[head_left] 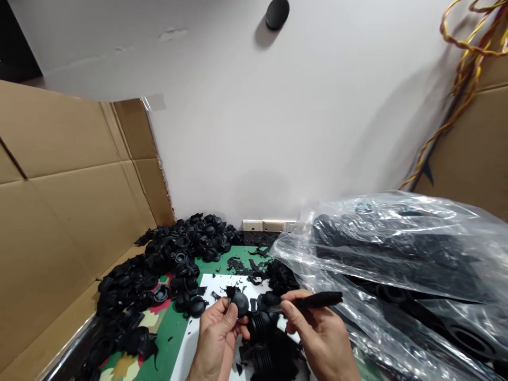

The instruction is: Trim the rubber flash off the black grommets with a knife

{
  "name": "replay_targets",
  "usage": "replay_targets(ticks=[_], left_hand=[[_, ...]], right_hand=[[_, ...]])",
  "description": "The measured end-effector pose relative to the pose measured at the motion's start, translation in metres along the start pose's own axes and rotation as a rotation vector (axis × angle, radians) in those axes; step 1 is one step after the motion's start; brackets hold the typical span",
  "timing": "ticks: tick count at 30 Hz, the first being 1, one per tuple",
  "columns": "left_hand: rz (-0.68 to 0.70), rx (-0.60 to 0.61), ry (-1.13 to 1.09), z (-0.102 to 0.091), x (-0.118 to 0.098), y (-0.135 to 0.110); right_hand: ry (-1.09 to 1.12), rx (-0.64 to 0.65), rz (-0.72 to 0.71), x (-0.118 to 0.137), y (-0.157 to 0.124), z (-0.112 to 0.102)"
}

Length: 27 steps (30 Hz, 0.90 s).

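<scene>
My left hand (216,336) pinches a black rubber part with a smooth round cap (239,305) between thumb and fingers. Ragged black bits stick up beside the cap. To its right, my right hand (327,336) grips a slim black-handled tool (320,300) like a pen; its working tip is too small to make out. Ribbed black rubber parts (260,325) lie below and between both hands, over a white sheet (189,338) strewn with black scraps.
A large heap of black rubber parts (186,254) spreads along the left over a green surface (169,338). A clear plastic bag (397,254) holding black parts fills the right. Cardboard (71,174) stands at left, and twisted yellow-red wires (468,95) hang at right.
</scene>
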<state>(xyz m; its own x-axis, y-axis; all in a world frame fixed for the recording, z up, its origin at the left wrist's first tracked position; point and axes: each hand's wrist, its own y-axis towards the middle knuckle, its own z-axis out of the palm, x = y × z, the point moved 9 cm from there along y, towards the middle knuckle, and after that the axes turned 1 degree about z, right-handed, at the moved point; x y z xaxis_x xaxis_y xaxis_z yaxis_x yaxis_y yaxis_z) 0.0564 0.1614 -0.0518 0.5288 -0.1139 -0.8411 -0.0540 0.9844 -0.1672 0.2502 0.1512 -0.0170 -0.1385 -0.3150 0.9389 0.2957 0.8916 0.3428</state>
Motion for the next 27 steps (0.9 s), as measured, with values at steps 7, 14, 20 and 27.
replay_targets(ticks=[7,14,20,27], left_hand=[[0.014,0.003,0.068,0.002,0.003,0.001],[0.022,0.035,0.079,0.004,0.005,0.001],[0.013,0.048,0.079,0.004,0.008,0.001],[0.003,0.038,0.083,0.0,0.013,0.004]], right_hand=[[0.225,0.003,0.018,0.001,-0.007,0.007],[0.238,0.057,-0.156,0.004,-0.013,0.02],[0.249,0.028,-0.136,0.007,-0.015,0.02],[0.178,0.095,-0.308,0.023,-0.017,0.027]])
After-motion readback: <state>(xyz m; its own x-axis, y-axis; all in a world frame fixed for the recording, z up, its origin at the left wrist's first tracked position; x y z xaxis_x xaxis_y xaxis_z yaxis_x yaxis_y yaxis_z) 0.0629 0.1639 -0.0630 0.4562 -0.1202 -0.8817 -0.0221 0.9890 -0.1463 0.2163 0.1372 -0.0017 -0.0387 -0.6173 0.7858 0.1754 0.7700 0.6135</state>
